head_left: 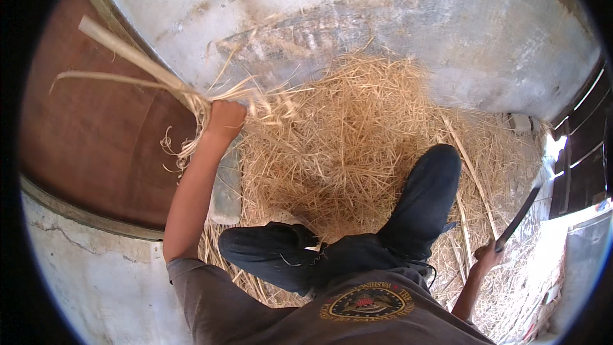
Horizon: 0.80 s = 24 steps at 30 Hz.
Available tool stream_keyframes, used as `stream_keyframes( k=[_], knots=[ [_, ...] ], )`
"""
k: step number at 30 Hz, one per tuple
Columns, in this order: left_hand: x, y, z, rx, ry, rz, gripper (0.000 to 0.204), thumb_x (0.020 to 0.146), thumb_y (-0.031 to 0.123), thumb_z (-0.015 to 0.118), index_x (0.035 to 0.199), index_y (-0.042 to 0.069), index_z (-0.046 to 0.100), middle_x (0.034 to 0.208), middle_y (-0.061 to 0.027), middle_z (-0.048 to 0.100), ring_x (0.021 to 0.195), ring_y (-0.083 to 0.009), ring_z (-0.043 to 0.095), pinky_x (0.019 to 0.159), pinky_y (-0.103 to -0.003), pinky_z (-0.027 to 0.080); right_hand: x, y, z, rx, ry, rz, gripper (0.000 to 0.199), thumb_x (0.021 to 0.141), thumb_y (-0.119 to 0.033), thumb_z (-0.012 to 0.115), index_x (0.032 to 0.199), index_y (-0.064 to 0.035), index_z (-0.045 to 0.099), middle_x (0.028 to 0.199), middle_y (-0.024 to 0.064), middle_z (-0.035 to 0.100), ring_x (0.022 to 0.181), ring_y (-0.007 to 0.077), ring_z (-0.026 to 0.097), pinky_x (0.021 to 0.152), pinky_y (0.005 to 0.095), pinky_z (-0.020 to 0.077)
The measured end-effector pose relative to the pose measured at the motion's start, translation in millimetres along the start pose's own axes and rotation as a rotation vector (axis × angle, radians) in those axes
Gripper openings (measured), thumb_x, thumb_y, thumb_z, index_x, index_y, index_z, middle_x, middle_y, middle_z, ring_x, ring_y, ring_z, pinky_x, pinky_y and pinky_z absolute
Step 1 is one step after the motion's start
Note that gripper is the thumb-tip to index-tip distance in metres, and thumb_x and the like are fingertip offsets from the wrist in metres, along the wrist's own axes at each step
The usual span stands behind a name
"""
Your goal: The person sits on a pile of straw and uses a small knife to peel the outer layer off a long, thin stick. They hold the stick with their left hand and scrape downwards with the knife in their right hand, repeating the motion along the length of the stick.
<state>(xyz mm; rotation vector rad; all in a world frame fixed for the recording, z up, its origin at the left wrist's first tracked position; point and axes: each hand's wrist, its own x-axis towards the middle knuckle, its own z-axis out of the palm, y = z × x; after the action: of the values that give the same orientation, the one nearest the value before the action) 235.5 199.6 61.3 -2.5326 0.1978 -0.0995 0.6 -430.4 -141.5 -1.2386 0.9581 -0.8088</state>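
My left hand [227, 119], raised at the upper left, is closed round a bundle of dry, pale plant strips [137, 57]. One broad, flat piece juts up and left from the fist, while thin curled ends hang beside my wrist and frayed ones spread to the right. Out at the lower right, my right hand [489, 257] grips a long dark-bladed knife [522, 212], its blade angled up and away to the right. The handle is mostly hidden by my fingers. Below and between my hands lies a heap of chopped straw [357, 115], reaching round my bent legs.
A stained pale wall [357, 6] curves behind the straw. On the left is a reddish-brown panel [96, 121] with a cracked wall [89, 262] below. Long dry stalks [469, 160] lie right of my knee. A grey block [227, 191] sits below my left hand.
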Motion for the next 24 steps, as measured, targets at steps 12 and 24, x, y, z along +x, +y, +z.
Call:
stream_keyframes(
  k=[12,24],
  knots=[
    [37.4,16.3,9.5,-0.046,-0.204,-0.096,0.011,0.078,0.009,0.063,0.084,0.008,0.072,0.084,-0.0129,0.070,0.077,-0.0287,0.069,0.063,-0.040,0.053,-173.0,-76.6,241.9,0.235,-1.296,0.620,0.029,0.085,-0.011,0.062,0.111,-0.0039,0.050,0.064,0.0040,0.050,0.049,0.0130,0.050,0.042,0.0283,0.0413],
    [62.2,-2.1,76.3,0.000,0.049,0.011,0.012,0.076,0.009,0.061,0.080,0.010,0.072,0.079,-0.0104,0.070,0.078,-0.0298,0.068,0.071,-0.041,0.052,-278.3,142.6,313.1,-0.566,-1.408,-0.159,0.051,0.073,-0.021,0.069,0.117,0.0003,0.054,0.090,0.0208,0.062,0.081,0.0352,0.063,0.073,0.0433,0.0489]
  ],
)
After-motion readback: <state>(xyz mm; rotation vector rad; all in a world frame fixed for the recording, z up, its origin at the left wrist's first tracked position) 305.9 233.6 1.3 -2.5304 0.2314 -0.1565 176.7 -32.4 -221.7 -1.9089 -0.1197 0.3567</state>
